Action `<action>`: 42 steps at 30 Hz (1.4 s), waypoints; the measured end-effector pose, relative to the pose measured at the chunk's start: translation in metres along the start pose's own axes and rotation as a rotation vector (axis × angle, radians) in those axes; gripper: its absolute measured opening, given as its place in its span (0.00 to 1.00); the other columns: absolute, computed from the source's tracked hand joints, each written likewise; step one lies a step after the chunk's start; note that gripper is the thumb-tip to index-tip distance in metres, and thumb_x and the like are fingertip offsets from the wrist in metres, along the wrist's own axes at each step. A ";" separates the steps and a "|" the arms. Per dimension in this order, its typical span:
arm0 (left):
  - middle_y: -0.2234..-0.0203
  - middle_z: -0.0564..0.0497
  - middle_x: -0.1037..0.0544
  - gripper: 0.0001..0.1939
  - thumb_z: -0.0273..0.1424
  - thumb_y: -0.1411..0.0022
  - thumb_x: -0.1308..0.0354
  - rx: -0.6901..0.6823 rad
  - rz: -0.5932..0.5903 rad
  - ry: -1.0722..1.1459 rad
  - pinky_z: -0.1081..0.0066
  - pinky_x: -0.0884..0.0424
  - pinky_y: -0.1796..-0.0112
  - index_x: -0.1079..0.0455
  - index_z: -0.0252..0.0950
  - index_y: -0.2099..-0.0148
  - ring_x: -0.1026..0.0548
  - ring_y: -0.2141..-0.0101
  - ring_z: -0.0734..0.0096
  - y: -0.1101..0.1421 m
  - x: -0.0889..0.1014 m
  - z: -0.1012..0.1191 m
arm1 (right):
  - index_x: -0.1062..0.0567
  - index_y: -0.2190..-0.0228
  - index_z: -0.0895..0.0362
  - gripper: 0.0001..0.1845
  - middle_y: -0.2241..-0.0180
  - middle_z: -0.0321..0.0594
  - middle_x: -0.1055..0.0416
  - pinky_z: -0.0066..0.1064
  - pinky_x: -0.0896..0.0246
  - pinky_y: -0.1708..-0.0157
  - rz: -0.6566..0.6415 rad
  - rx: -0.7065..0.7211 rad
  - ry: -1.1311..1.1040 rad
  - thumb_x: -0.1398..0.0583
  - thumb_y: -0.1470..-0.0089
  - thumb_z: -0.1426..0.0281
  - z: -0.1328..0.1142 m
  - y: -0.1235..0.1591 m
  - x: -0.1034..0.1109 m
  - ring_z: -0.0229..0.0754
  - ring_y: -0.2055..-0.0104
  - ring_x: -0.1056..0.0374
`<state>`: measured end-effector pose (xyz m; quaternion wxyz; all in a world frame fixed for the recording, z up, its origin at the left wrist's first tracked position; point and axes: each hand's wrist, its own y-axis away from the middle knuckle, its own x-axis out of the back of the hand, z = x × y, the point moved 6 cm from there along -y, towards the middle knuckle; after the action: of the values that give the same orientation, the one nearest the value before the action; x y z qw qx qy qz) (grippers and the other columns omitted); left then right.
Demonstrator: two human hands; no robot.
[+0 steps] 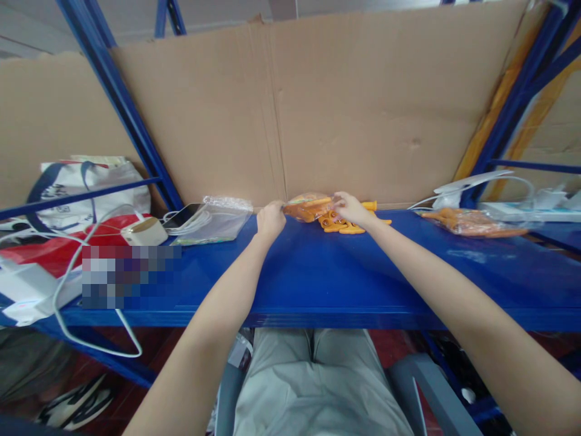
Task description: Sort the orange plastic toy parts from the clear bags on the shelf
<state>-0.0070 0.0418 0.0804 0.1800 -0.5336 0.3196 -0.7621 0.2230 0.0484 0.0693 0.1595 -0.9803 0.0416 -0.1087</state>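
Observation:
A clear plastic bag (305, 208) with orange pieces inside is held up between my hands, near the back of the blue shelf. My left hand (271, 219) is closed on the bag's left end. At its right end, my right hand (350, 209) has its fingers bent around the bag's edge; what exactly lies between the fingertips is hard to make out. Several loose orange pieces (344, 227) lie in a small heap on the shelf, just below and behind my right hand. Their exact kind is too small to tell.
Another bag of orange pieces (474, 222) lies to the right, by a white power strip (521, 212). A clear flat bag (222, 221), a phone (184, 216), cables and a white charger (144, 231) sit left. A cardboard sheet (340, 109) walls the back of the blue shelf (308, 278).

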 end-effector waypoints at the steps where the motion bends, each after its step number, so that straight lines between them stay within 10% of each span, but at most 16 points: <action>1: 0.61 0.44 0.18 0.17 0.22 0.40 0.51 -0.002 -0.002 0.003 0.65 0.26 0.55 0.22 0.39 0.58 0.21 0.56 0.58 0.000 -0.001 0.000 | 0.27 0.57 0.56 0.24 0.73 0.31 0.27 0.27 0.33 0.77 -0.045 0.055 0.000 0.40 0.57 0.85 -0.001 0.003 -0.002 0.34 0.82 0.32; 9: 0.63 0.47 0.18 0.11 0.23 0.40 0.47 -0.065 0.014 0.256 0.68 0.27 0.55 0.23 0.37 0.63 0.21 0.58 0.62 -0.002 -0.003 0.005 | 0.24 0.67 0.55 0.11 0.81 0.31 0.29 0.26 0.43 0.86 -0.095 0.233 -0.111 0.33 0.48 0.61 -0.012 0.009 0.006 0.34 0.87 0.39; 17: 0.83 0.55 0.24 0.17 0.40 0.38 0.37 0.369 -0.148 0.952 0.79 0.37 0.83 0.28 0.31 0.56 0.33 0.88 0.79 0.004 -0.026 0.005 | 0.30 0.78 0.55 0.17 0.84 0.32 0.30 0.25 0.43 0.86 0.015 0.153 -0.143 0.34 0.46 0.59 -0.009 0.009 0.017 0.34 0.87 0.37; 30: 0.91 0.59 0.34 0.18 0.30 0.37 0.38 0.527 -0.052 1.216 0.81 0.46 0.85 0.36 0.33 0.77 0.40 0.91 0.84 0.006 -0.025 0.017 | 0.31 0.73 0.57 0.11 0.72 0.39 0.22 0.21 0.33 0.76 0.049 -0.086 -0.477 0.43 0.38 0.76 -0.005 0.014 0.008 0.31 0.78 0.31; 42: 0.78 0.53 0.22 0.09 0.28 0.33 0.42 0.593 -0.037 1.405 0.80 0.30 0.73 0.32 0.34 0.68 0.23 0.76 0.78 0.002 -0.032 0.012 | 0.32 0.71 0.55 0.09 0.63 0.39 0.21 0.27 0.32 0.61 -0.024 -0.034 -0.423 0.42 0.38 0.70 -0.006 0.014 -0.003 0.37 0.56 0.26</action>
<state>0.0162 0.0565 0.0595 0.0574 0.1420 0.1318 -0.9794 0.2186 0.0341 0.0700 0.1469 -0.9842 -0.0028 0.0985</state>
